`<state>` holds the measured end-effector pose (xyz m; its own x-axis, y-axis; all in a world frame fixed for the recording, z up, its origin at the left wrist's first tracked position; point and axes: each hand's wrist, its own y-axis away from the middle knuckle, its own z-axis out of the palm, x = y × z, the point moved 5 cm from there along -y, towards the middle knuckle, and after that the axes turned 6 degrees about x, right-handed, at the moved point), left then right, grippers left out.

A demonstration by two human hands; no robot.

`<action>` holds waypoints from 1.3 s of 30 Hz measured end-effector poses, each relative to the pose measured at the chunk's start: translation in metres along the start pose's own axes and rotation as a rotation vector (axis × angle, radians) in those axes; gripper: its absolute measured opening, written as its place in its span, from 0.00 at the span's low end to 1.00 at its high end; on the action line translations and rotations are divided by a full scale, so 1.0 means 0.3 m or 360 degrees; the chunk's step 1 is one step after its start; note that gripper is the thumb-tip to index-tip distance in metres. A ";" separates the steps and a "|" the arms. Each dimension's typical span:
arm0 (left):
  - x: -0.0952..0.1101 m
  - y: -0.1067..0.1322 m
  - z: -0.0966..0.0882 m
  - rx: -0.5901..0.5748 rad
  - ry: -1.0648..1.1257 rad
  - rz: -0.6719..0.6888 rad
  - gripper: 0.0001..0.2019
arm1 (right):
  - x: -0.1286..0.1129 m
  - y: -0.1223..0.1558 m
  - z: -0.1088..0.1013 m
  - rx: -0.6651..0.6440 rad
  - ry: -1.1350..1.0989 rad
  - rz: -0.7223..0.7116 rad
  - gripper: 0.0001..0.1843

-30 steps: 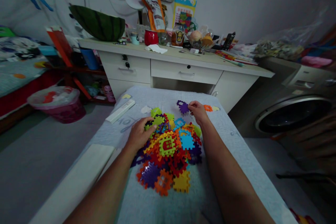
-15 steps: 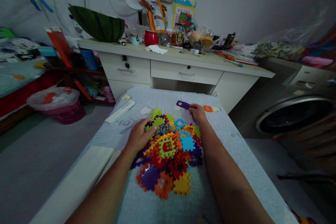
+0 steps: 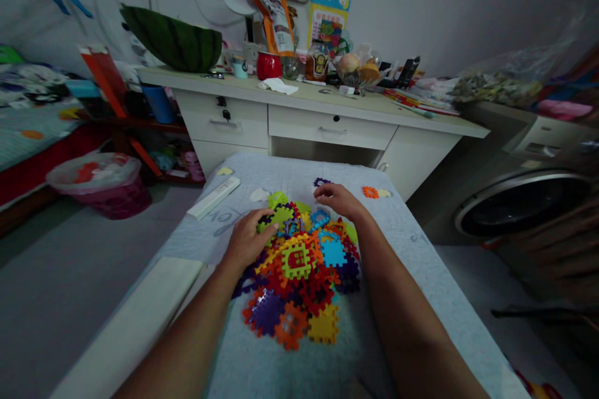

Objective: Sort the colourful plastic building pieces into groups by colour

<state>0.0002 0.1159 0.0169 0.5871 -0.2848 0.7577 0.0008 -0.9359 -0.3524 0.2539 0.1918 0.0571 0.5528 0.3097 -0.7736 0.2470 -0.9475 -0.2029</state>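
A heap of colourful interlocking plastic tiles (image 3: 302, 268) lies on the light blue cloth-covered table (image 3: 421, 243). My left hand (image 3: 246, 240) rests on the heap's left side, its fingers curled onto a green tile (image 3: 279, 217). My right hand (image 3: 339, 199) hovers palm down just beyond the heap's far edge, with its fingers stretched to the left. It partly covers a single purple tile (image 3: 321, 182) that lies on the cloth. An orange tile (image 3: 369, 192) lies apart, to the right of that hand.
A long white box (image 3: 214, 197) lies at the table's far left, and a white board (image 3: 140, 318) lines its near left edge. Beyond stand a cluttered white desk (image 3: 327, 128), a washing machine (image 3: 524, 199) on the right and a pink bin (image 3: 100, 184) on the left.
My right hand has set the purple tile down on the cloth, let go and slid left over it. My left hand has stayed on the heap.
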 end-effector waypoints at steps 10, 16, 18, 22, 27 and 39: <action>0.009 -0.002 -0.005 -0.0011 -0.0011 0.0014 0.20 | -0.051 0.026 0.121 -0.0546 0.0037 -0.0001 0.06; 0.004 -0.002 -0.004 0.0001 -0.0021 0.0020 0.20 | -0.068 0.045 0.096 -0.0694 -0.0365 0.0055 0.07; 0.002 -0.002 -0.004 -0.0003 -0.0026 0.0021 0.21 | -0.071 0.046 0.077 -0.0683 -0.0471 0.0086 0.10; 0.000 -0.004 -0.003 -0.0006 -0.0035 0.0009 0.21 | -0.071 0.045 0.001 -0.0521 -0.0552 0.0118 0.13; -0.002 -0.007 0.001 -0.0014 -0.0051 -0.0004 0.22 | 0.000 0.068 -0.191 0.0014 -0.0415 0.0259 0.11; 0.000 -0.009 0.001 0.0004 -0.0057 0.0003 0.21 | 0.329 0.289 -0.452 0.0496 0.0218 0.0990 0.02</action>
<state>0.0004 0.1184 0.0178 0.6157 -0.2787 0.7370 0.0019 -0.9349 -0.3550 0.4377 0.1510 0.0445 0.6176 -0.3087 -0.7234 -0.3753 -0.9239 0.0738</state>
